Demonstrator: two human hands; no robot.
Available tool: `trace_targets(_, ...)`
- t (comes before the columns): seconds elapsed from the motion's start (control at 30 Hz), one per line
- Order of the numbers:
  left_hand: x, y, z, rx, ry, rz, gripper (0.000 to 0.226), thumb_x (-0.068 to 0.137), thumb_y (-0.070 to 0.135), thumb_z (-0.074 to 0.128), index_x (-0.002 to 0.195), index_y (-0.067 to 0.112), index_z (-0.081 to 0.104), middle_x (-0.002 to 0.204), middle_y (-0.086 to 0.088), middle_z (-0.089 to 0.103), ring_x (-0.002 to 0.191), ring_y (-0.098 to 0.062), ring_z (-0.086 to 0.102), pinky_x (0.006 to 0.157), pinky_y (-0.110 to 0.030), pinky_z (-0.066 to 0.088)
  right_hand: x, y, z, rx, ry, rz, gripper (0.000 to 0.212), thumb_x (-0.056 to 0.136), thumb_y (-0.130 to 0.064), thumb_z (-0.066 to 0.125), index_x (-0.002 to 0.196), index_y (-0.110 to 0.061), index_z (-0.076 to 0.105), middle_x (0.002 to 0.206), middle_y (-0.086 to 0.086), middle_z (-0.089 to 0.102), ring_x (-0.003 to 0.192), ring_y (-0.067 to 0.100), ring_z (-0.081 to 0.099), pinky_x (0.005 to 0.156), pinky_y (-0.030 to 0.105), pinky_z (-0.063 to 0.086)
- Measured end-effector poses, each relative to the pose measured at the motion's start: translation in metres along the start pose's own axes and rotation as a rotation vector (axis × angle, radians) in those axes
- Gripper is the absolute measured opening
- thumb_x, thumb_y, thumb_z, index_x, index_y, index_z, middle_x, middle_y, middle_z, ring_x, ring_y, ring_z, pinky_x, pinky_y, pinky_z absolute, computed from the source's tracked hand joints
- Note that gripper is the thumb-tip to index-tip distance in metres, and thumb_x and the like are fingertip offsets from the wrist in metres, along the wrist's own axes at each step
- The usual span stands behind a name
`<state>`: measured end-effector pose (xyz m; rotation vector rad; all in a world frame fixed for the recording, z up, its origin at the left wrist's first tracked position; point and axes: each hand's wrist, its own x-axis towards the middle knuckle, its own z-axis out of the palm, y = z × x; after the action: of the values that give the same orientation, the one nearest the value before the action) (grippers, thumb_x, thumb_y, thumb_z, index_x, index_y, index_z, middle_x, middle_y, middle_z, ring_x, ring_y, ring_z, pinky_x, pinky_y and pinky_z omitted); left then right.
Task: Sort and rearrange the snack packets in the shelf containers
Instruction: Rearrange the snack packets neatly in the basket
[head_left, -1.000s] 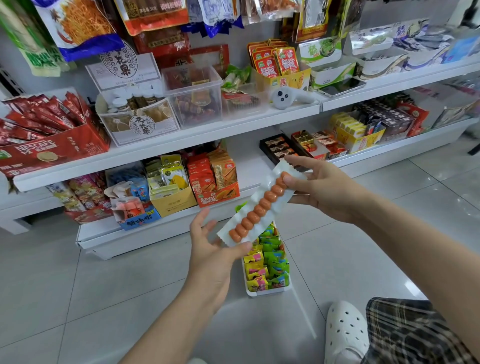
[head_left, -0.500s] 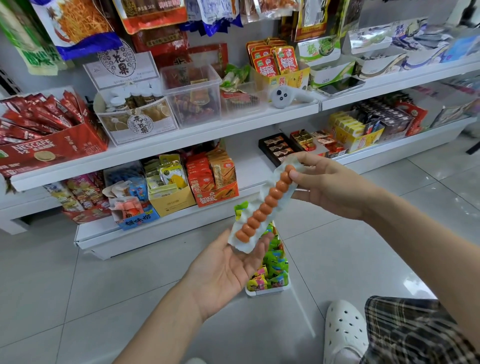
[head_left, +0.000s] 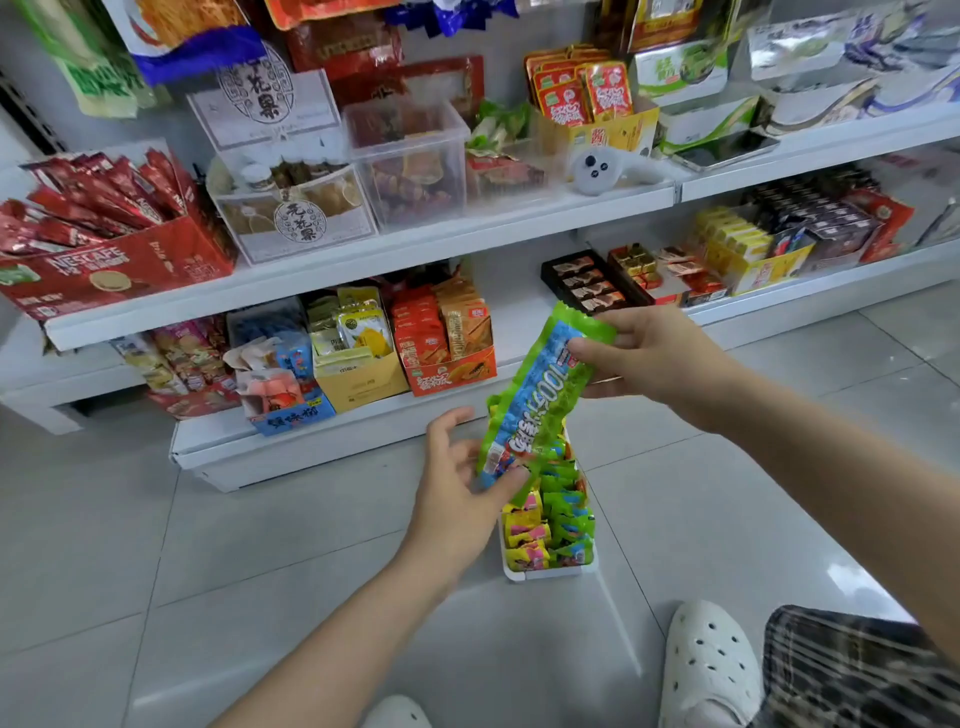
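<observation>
Holding item: one long green-and-blue snack packet (head_left: 540, 395), printed side toward the camera, slanted in the air above a white tray (head_left: 550, 571) of small packets on the floor tiles. Right hand (head_left: 654, 358) pinched the upper end, thumb and fingers clamped on the wrapper. Left hand (head_left: 457, 483) met the lower end, fingers spread and loosely curved, thumb against the wrapper. Step judged: checking a packet before placing. Next move would call for choosing its container on the white shelf (head_left: 363, 260) or the tray
</observation>
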<state>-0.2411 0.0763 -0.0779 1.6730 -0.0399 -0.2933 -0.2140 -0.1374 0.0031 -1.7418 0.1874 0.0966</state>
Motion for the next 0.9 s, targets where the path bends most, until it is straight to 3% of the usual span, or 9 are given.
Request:
trace_targets(0.1, 0.035, -0.037, -0.016, 0.49, -0.035, -0.045, 0.077, 0.078, 0.021, 0.08, 0.141, 0.023, 0.036, 0.135, 0.001, 0.045, 0.125, -0.013, 0.046, 0.104, -0.03, 0.04, 0.023, 0.008, -0.007, -0.306, 0.12, -0.097, 0.012, 0.089, -0.017, 0.07, 0.098, -0.01, 0.073, 0.087, 0.011, 0.075, 0.076, 0.021, 0.074, 0.076, 0.04, 0.061)
trace_targets(0.17, 0.057, -0.062, -0.027, 0.782, -0.08, -0.116, 0.064, 0.086, 0.02, 0.071, 0.141, 0.014, 0.039, 0.142, -0.006, 0.037, 0.133, -0.021, 0.04, 0.106, -0.028, 0.033, 0.037, 0.02, -0.014, -0.617, 0.187, -0.161, 0.015, 0.089, -0.024, 0.069, 0.096, -0.012, 0.075, 0.081, 0.005, 0.073, 0.072, 0.018, 0.071, 0.07, 0.036, 0.059)
trace_targets(0.27, 0.079, -0.092, -0.025, 0.922, -0.258, -0.179, 0.055, 0.093, 0.024, 0.062, 0.142, 0.011, 0.042, 0.145, -0.011, 0.04, 0.135, -0.024, 0.04, 0.106, -0.025, 0.03, 0.05, 0.04, -0.018, -0.888, 0.243, -0.191, 0.018, 0.091, -0.028, 0.065, 0.102, -0.018, 0.075, 0.072, -0.003, 0.061, 0.065, 0.012, 0.054, 0.053, 0.024, 0.038)
trace_targets(0.33, 0.092, -0.105, -0.014, 0.957, -0.304, -0.122, 0.052, 0.094, 0.029, 0.06, 0.141, 0.012, 0.045, 0.143, -0.011, 0.044, 0.134, -0.025, 0.04, 0.106, -0.026, 0.03, 0.061, 0.057, -0.02, -0.861, 0.242, -0.156, 0.018, 0.091, -0.028, 0.065, 0.104, -0.022, 0.075, 0.071, -0.003, 0.065, 0.065, 0.009, 0.058, 0.056, 0.024, 0.043)
trace_targets(0.43, 0.118, -0.122, 0.003, 0.991, -0.296, 0.005, 0.058, 0.094, 0.038, 0.059, 0.143, 0.012, 0.043, 0.143, -0.011, 0.045, 0.134, -0.027, 0.037, 0.108, -0.03, 0.03, 0.077, 0.08, -0.017, -0.723, 0.216, -0.096, 0.018, 0.09, -0.03, 0.067, 0.105, -0.028, 0.075, 0.079, 0.001, 0.074, 0.076, 0.018, 0.07, 0.077, 0.037, 0.057)
trace_targets(0.57, 0.145, -0.138, 0.022, 1.083, -0.361, 0.044, 0.066, 0.094, 0.045, 0.053, 0.148, 0.012, 0.033, 0.146, -0.01, 0.04, 0.136, -0.028, 0.033, 0.11, -0.036, 0.032, 0.095, 0.105, -0.003, -0.665, 0.183, -0.088, 0.013, 0.089, -0.031, 0.067, 0.096, -0.025, 0.077, 0.073, 0.002, 0.074, 0.076, 0.023, 0.072, 0.078, 0.043, 0.057)
trace_targets(0.67, 0.152, -0.149, 0.029, 1.093, -0.441, 0.009, 0.065, 0.094, 0.05, 0.051, 0.145, 0.012, 0.036, 0.146, -0.008, 0.04, 0.134, -0.026, 0.038, 0.108, -0.041, 0.036, 0.105, 0.116, 0.01, -0.609, 0.165, -0.089, 0.013, 0.088, -0.031, 0.067, 0.094, -0.023, 0.075, 0.073, 0.006, 0.074, 0.077, 0.026, 0.072, 0.076, 0.046, 0.058)
trace_targets(0.77, 0.138, -0.164, 0.024, 0.998, -0.433, -0.013, 0.056, 0.094, 0.051, 0.05, 0.137, 0.017, 0.043, 0.137, -0.002, 0.047, 0.125, -0.021, 0.046, 0.101, -0.037, 0.042, 0.113, 0.124, 0.024, -0.539, 0.137, -0.095, 0.009, 0.087, -0.032, 0.068, 0.093, -0.028, 0.073, 0.074, 0.005, 0.074, 0.074, 0.025, 0.072, 0.075, 0.048, 0.058)
trace_targets(0.9, 0.112, -0.177, 0.014, 0.958, -0.387, 0.029, 0.055, 0.094, 0.055, 0.047, 0.139, 0.023, 0.042, 0.137, 0.003, 0.047, 0.125, -0.017, 0.043, 0.101, -0.033, 0.041, 0.114, 0.13, 0.043, -0.57, 0.097, -0.089, 0.013, 0.088, -0.028, 0.07, 0.095, -0.021, 0.077, 0.076, 0.008, 0.074, 0.073, 0.024, 0.071, 0.078, 0.043, 0.056)
